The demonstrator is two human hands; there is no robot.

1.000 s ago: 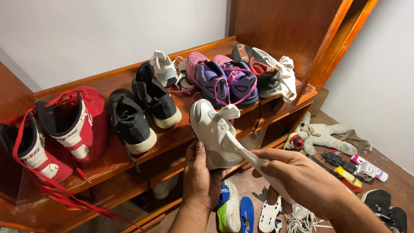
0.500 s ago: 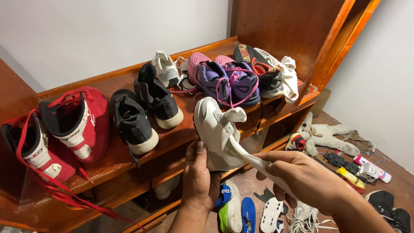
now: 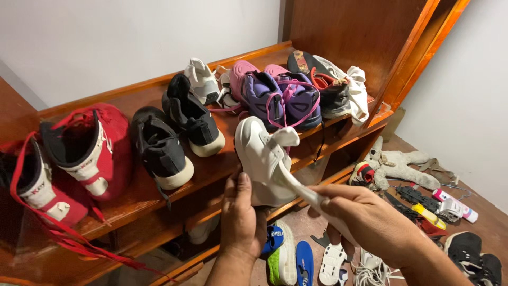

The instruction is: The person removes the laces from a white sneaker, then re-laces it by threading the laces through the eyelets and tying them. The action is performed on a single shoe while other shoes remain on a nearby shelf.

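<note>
My left hand (image 3: 242,218) grips a white sneaker (image 3: 260,159) by its heel end, holding it just in front of the top board of a wooden shoe rack (image 3: 211,172). My right hand (image 3: 365,222) pinches the sneaker's white strap or tongue (image 3: 296,185) and pulls it out toward me. On the rack behind stand a pair of black sneakers with cream soles (image 3: 177,132), a pair of red high-top boots with long red laces (image 3: 69,159), and purple-and-pink sneakers (image 3: 278,95).
A white shoe (image 3: 202,79) and a dark shoe with a white cloth (image 3: 338,87) lie at the rack's back right. On the floor lie a green-and-blue shoe (image 3: 280,257), white sandals (image 3: 333,262), a plush toy (image 3: 397,164), small bottles and a black shoe (image 3: 471,254).
The view has shifted slightly. The white sneaker sits a little lower and closer in my hands, with the strap still pulled taut by my right hand.
</note>
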